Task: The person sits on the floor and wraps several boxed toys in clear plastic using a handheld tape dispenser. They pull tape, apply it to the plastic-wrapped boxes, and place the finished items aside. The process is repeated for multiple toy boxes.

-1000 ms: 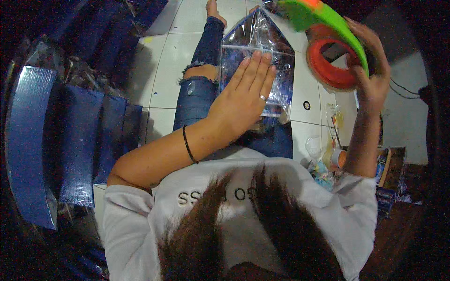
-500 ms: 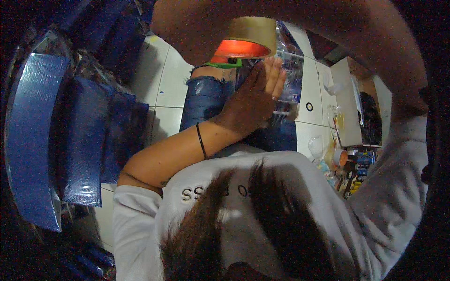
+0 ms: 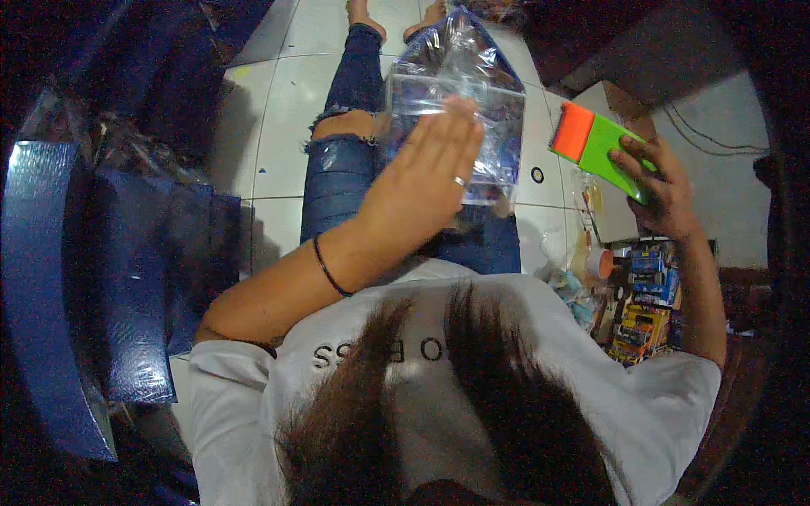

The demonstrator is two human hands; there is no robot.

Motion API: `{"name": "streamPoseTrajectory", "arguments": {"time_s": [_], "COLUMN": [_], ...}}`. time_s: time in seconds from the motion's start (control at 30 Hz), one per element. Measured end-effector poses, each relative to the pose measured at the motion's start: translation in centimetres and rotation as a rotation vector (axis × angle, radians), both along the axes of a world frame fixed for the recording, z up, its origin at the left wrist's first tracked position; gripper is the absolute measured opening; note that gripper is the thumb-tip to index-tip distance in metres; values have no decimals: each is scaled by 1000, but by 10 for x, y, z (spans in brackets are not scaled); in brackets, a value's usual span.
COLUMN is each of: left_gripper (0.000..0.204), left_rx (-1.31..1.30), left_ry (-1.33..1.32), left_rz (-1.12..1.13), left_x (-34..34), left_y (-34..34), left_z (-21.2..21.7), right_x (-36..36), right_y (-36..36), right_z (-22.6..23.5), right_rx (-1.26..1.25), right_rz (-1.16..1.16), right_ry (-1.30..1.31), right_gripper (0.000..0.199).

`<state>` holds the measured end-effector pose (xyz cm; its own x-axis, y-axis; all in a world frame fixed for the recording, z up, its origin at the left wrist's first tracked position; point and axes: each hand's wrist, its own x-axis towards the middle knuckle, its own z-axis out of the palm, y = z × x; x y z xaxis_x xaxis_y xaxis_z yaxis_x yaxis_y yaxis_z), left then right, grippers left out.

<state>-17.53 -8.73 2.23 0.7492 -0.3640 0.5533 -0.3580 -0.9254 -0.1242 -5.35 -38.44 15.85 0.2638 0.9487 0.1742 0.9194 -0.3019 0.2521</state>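
My left hand [image 3: 426, 160] lies flat with its fingers stretched out on a package wrapped in clear plastic [image 3: 496, 126]. The package is blue and rests on my lap, its plastic gathered into a shiny peak at the far end. Off to the right, raised above the floor, my right hand [image 3: 662, 185] grips a tape dispenser [image 3: 612, 148] by its green body. Its orange end with the toothed edge points left, away from my fingers. From this side the tape roll is hidden.
Several blue plastic-wrapped packages [image 3: 135, 278] stand at the left. On the right are a pale box [image 3: 607, 101], a roll with an orange core [image 3: 600, 263] and a pile of small blue and yellow packs [image 3: 645, 291]. A small black ring-shaped thing [image 3: 537, 174] lies on the white tiles.
My right arm has swung from across the top of the view out to the right, carrying the tape dispenser away from the package. My left hand stays on the package.
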Motion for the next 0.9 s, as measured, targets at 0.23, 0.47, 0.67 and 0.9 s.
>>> {"name": "streamPoseTrajectory", "arguments": {"time_s": [0.23, 0.47, 0.67, 0.9], "left_gripper": [60, 48, 56, 60], "left_rx": [-219, 0, 486, -111], "left_ry": [99, -362, 288, 512], "left_rz": [-109, -266, -383, -840], "left_x": [-4, -22, 69, 113], "left_y": [9, 29, -21, -51], "left_z": [-4, 3, 67, 74], "right_x": [51, 110, 100, 88], "right_y": [49, -5, -23, 44], "right_z": [-100, -270, -375, -275], "right_rx": [-439, -50, 898, 1082], "right_rz": [-218, -335, -837, -427], "right_ry": [126, 366, 899, 753], "right_gripper": [47, 37, 42, 66]}}
